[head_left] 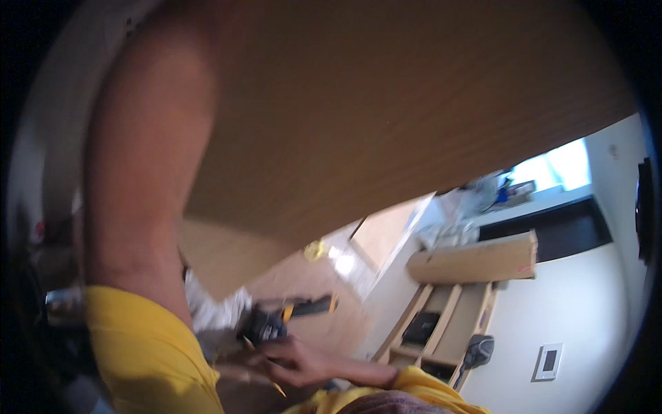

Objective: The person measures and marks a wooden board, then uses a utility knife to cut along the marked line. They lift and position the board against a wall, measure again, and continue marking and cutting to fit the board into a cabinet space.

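Note:
A bare forearm in a yellow sleeve rises along the left side. It is my left arm, and its hand lies beyond the upper edge, out of sight. Beside this arm a large brown wood-grained panel spans the upper part of the view, tilted. Low in the middle is my right hand, with its fingers curled and pointing left. A thin yellow stick like a pencil seems pinched in those fingers, though blur hides the details. Just above the hand sits a black power tool with a yellow-and-black handle.
A long cardboard box rests by a wooden frame with compartments at the right. The white wall carries a small panel. Plastic-wrapped items stand near a bright window. A yellow roll lies on the floor.

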The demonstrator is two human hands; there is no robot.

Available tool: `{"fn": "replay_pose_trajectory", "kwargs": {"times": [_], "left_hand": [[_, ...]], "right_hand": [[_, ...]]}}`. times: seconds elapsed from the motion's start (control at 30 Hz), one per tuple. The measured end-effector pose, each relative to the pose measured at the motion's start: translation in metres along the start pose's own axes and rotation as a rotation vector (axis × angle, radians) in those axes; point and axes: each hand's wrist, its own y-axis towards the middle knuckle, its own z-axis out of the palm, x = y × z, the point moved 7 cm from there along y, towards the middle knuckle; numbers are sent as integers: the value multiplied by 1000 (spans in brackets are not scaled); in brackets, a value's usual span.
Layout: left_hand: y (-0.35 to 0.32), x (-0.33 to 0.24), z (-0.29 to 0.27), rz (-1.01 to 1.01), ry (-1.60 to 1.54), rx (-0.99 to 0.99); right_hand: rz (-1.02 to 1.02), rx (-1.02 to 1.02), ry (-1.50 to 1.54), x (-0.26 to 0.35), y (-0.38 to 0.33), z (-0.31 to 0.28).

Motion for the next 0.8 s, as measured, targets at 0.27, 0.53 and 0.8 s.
{"fn": "replay_pose_trajectory", "kwargs": {"times": [0.27,0.53,0.8], "left_hand": [[28,8,-3,-108,-98,-88],[20,14,11,-117,-194,-321],[28,9,-4,-185,-292,-150]], "right_hand": [[-451,-610,-636,212,-21,-161],[-605,-986,-1586,427,73,-235],[-446,-1085,-1859,499,162,-264]]}}
